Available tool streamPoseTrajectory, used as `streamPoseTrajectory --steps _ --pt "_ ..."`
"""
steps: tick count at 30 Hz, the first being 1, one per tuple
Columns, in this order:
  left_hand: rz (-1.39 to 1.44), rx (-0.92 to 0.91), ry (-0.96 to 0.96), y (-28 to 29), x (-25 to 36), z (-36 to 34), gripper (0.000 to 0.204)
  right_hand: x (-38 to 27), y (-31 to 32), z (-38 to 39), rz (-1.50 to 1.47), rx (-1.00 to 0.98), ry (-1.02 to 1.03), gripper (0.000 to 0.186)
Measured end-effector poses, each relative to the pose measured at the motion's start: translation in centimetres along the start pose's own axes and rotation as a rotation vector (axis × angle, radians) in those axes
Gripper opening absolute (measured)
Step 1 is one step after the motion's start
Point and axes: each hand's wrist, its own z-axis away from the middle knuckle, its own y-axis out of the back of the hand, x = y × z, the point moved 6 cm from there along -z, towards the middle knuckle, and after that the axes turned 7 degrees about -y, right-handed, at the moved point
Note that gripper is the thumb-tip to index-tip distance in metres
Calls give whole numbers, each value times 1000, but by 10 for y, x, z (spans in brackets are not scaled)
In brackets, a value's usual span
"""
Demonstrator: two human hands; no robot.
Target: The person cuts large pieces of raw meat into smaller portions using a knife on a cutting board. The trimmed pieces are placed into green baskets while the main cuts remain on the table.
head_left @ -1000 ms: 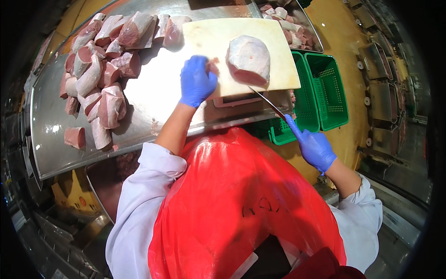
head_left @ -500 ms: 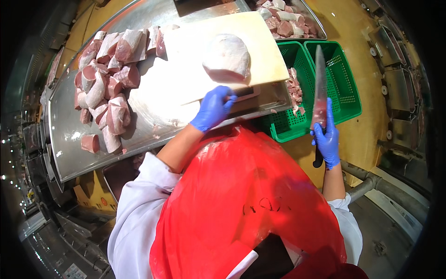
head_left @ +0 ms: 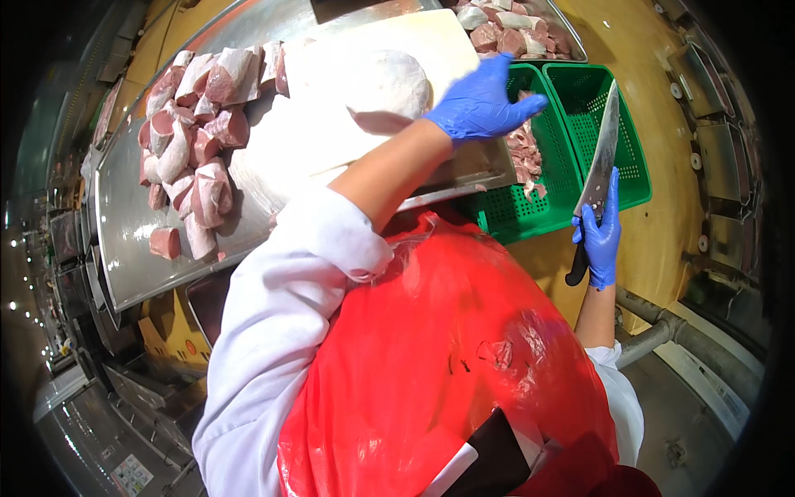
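Blue-gloved, my left hand (head_left: 484, 98) is hovering by the right edge of the ivory cutting board (head_left: 455, 37), its thumb sticking out to the right, well apart from the fingers, which are pointing away from me. My left forearm (head_left: 404, 169) is crossing on the near side of the large piece of meat (head_left: 389, 83), which is resting on the board with its whitish side facing up. Out to the right, the fingers of my right hand (head_left: 600, 240) are clamping on the black handle (head_left: 577, 267) of a knife (head_left: 602, 149), 1 of them stretching up toward the blade, whose tip is pointing away from me. Behind that steel, 2 green baskets are sitting side by side: the left basket (head_left: 530, 219) is holding pink trimmings (head_left: 523, 153), and the right basket (head_left: 636, 157) is showing its perforated walls. Beyond them, a metal tray (head_left: 575, 45) is bearing chunks of meat (head_left: 509, 37). Over to my left, a pile of cut pieces (head_left: 195, 141) is lying on the metal table (head_left: 124, 257), while a red apron (head_left: 422, 331) is covering my front.
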Motion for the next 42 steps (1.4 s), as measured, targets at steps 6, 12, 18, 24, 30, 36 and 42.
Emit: streamPoseTrajectory --steps 6,12,18,24,30,36,42 --pt "-735 -363 556 62 -99 20 113 15 11 4 5 14 -20 80" --pt "-563 -641 -53 53 -98 22 104 31 2 3 -85 -27 -29 77" --pt "-398 -458 -330 102 -115 69 112 36 -45 -14 -127 -53 -10 70" --pt "-141 397 -138 180 -166 134 118 -58 -178 -19 402 -423 307 79" --pt "-106 805 -29 201 -159 150 103 -102 -315 -42 824 -342 597 79" --pt "-103 802 -7 204 -159 168 98 -94 -335 -33 915 -430 589 87" --pt "-36 800 4 189 -164 172 88 -75 -284 16 1116 -520 501 91"
